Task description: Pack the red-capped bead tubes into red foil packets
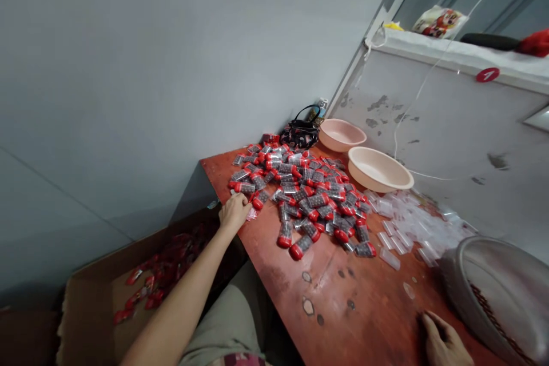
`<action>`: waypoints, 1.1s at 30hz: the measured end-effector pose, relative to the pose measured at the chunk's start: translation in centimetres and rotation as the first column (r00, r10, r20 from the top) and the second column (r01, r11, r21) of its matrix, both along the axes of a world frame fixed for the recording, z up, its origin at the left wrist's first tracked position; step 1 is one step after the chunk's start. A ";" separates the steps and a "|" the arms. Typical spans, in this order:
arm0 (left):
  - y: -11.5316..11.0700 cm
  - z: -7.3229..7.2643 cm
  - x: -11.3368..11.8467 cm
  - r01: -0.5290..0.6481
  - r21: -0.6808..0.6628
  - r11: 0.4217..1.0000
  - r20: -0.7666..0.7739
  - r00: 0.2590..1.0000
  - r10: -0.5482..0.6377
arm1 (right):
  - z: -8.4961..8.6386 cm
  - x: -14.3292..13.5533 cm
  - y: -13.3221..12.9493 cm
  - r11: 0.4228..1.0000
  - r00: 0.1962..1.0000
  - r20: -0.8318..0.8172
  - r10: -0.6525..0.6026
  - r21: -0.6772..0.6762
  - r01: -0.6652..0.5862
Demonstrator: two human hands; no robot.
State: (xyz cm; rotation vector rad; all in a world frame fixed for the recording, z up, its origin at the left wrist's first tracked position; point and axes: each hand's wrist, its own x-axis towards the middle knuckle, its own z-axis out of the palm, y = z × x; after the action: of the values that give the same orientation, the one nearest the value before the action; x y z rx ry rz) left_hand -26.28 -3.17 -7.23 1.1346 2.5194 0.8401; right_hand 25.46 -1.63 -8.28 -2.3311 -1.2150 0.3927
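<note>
My left hand (235, 213) is at the table's left edge with its fingers curled down. A pinkish wrapper-like piece (252, 214) lies by its fingertips; whatever the fingers grip is hidden. Just beyond it spreads a heap of small clear tubes with red caps and dark, dotted contents (317, 200). My right hand (446, 343) rests on the table at the lower right, thumb and fingers slightly apart, nothing visible in it. Beside it stands a large grey basin (454, 274) with a clear plastic sheet and brown-red items inside.
Loose clear tubes (403, 234) lie right of the heap. Behind are a pink basin (341, 134), a cream basin (380, 168) and a black handbag (300, 134). A cardboard box (88, 320) with red packets sits below the red table's (343, 320) left edge. Walls close the back.
</note>
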 end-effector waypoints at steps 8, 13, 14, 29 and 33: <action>-4.4 -0.9 0.8 -0.102 0.317 0.943 0.128 0.990 0.064 | -0.1 0.1 -0.1 0.998 0.998 -0.063 -0.012 0.054 0.016; -7.2 -1.3 10.7 0.158 0.442 0.883 0.456 0.808 -0.373 | 0.0 0.0 -0.2 0.997 0.999 -0.044 0.006 0.078 -0.003; -7.5 -1.5 13.0 0.230 0.427 0.874 0.493 0.752 -0.438 | 0.1 -0.1 -0.3 0.997 0.999 -0.045 0.007 0.076 -0.004; -4.4 -0.5 4.0 0.183 0.231 0.956 -0.346 0.933 -0.095 | 0.1 -0.5 -0.3 0.993 0.999 -0.016 0.030 0.112 -0.028; -1.4 -2.1 -1.8 0.072 0.023 0.997 -0.416 0.908 -0.056 | -0.2 -0.9 -0.5 0.960 0.995 -0.020 0.093 0.268 -0.084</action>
State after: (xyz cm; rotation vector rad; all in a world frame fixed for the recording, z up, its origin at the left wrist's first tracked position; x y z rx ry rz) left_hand -28.09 -4.58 -9.34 1.5421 2.7856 0.6887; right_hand 24.56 -2.09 -8.43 -2.0392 -1.2753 0.2757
